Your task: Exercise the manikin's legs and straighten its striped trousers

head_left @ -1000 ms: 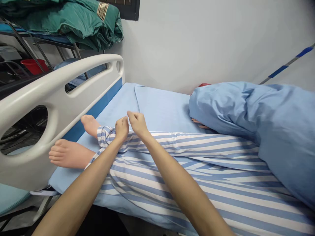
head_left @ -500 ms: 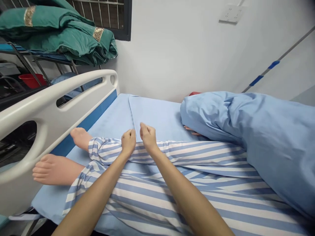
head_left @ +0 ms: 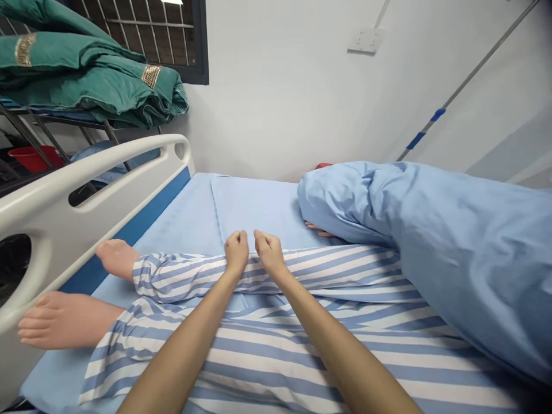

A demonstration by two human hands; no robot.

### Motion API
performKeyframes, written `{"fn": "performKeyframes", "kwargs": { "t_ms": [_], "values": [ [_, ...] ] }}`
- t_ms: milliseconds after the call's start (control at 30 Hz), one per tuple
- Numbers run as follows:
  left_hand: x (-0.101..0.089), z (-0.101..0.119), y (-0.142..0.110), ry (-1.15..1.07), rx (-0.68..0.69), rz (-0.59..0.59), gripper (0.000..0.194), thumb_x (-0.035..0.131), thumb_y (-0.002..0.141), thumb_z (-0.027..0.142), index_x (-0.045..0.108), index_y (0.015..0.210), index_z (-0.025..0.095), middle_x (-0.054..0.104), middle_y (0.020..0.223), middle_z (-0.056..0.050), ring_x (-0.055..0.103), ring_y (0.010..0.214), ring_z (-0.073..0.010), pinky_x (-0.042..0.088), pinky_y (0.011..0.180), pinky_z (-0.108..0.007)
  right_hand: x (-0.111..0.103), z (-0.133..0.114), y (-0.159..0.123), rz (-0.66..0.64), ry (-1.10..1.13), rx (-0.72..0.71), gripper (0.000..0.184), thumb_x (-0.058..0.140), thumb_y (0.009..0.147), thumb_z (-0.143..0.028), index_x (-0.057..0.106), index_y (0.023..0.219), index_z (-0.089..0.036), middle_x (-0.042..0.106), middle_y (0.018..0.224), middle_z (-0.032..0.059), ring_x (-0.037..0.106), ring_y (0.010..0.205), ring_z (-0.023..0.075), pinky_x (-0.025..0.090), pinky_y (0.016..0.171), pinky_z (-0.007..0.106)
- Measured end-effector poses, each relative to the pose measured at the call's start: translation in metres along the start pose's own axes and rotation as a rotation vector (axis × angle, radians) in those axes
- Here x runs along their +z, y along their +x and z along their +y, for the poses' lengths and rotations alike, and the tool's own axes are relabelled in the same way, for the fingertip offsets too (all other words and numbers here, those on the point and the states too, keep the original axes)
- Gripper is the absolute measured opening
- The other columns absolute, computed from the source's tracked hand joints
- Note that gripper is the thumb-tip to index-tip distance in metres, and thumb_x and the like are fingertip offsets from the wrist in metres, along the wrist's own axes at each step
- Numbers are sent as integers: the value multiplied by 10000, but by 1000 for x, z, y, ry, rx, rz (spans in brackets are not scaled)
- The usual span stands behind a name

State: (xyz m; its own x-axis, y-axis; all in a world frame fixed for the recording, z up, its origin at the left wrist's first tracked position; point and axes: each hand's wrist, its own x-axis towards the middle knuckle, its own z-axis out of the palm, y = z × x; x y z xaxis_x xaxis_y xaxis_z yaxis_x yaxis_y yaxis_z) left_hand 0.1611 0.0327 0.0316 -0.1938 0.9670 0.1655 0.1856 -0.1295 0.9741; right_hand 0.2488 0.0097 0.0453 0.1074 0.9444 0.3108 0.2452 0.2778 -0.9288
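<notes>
Left hand [head_left: 236, 253] and right hand [head_left: 269, 254]: loose fists, just apart, both resting on the far trouser leg [head_left: 190, 277] of a mannequin's striped pyjamas; grip on the cloth cannot be told. Leg's long axis runs left-right across the bed; bare feet [head_left: 64, 320] point left, toward the white bed end panel [head_left: 47, 241]. Blue bedsheet [head_left: 254, 210] lies beneath. Blue duvet [head_left: 448, 247] bunched at right. Green folded quilts [head_left: 86, 80] on a metal rack, far left; red basin [head_left: 32, 158] below.
</notes>
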Motion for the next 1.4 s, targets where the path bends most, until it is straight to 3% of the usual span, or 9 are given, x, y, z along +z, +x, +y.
{"fn": "performKeyframes", "kwargs": {
  "t_ms": [400, 600, 733, 867, 933, 1033, 1100, 1267, 1400],
  "values": [
    [61, 16, -31, 165, 83, -88, 349, 401, 797, 321, 332, 477, 200, 349, 463, 52, 337, 504, -98, 255, 525, -246, -66, 4, -4, 26, -116, 3, 468, 403, 809, -537, 344, 480, -209, 321, 441, -38, 320, 461, 104, 283, 458, 233],
    [91, 27, -34, 226, 64, -139, 349, 373, 818, 309, 340, 487, 203, 366, 473, 43, 345, 516, -102, 263, 526, -246, -110, 13, -7, 138, -253, -12, 452, 386, 826, -522, 364, 491, -219, 361, 452, -21, 350, 471, 120, 277, 461, 245],
    [118, 41, -40, 95, 103, -144, 364, 342, 842, 344, 303, 507, 207, 376, 494, 38, 361, 527, -97, 289, 525, -234, -133, 27, -6, 69, -289, 13, 442, 399, 810, -519, 378, 506, -200, 368, 462, -26, 333, 474, 109, 263, 473, 249],
    [138, 35, -49, 168, 137, -241, 331, 370, 825, 323, 359, 517, 203, 395, 498, 40, 363, 526, -100, 279, 539, -245, -148, 35, -3, 290, -421, -9, 434, 329, 859, -482, 357, 533, -197, 375, 477, -27, 341, 493, 111, 265, 509, 250],
    [139, 27, -50, 187, 159, -285, 324, 398, 810, 338, 387, 517, 200, 405, 495, 44, 364, 524, -99, 275, 542, -244, -152, 38, -1, 296, -554, 9, 434, 330, 862, -473, 356, 527, -198, 382, 472, -23, 340, 492, 116, 244, 514, 259],
    [120, 18, -41, 115, 88, -288, 344, 389, 807, 372, 418, 512, 196, 424, 476, 49, 396, 504, -93, 292, 527, -227, -154, 44, 0, 250, -646, 45, 450, 313, 868, -480, 336, 517, -200, 377, 472, -21, 333, 485, 121, 215, 512, 268],
    [89, 14, -29, 104, 32, -246, 348, 374, 804, 373, 427, 509, 195, 423, 457, 51, 409, 486, -93, 297, 514, -222, -154, 46, 0, 266, -660, 41, 456, 300, 875, -483, 327, 517, -201, 370, 474, -20, 340, 489, 124, 207, 513, 269],
    [-42, -4, -6, 174, -3, -81, 339, 385, 785, 360, 394, 485, 203, 377, 419, 54, 379, 460, -105, 274, 501, -236, -144, 46, -2, 284, -856, 115, 434, 318, 886, -433, 449, 550, -192, 468, 511, 15, 381, 505, 137, 177, 514, 276],
    [-135, -33, 1, 444, 37, -18, 363, 397, 795, 389, 381, 486, 200, 390, 434, 52, 397, 499, -110, 278, 545, -238, -88, 27, 0, 5, -992, 57, 358, 364, 888, -339, 556, 631, -180, 547, 567, 34, 419, 526, 128, 178, 530, 273]
  ]
}}
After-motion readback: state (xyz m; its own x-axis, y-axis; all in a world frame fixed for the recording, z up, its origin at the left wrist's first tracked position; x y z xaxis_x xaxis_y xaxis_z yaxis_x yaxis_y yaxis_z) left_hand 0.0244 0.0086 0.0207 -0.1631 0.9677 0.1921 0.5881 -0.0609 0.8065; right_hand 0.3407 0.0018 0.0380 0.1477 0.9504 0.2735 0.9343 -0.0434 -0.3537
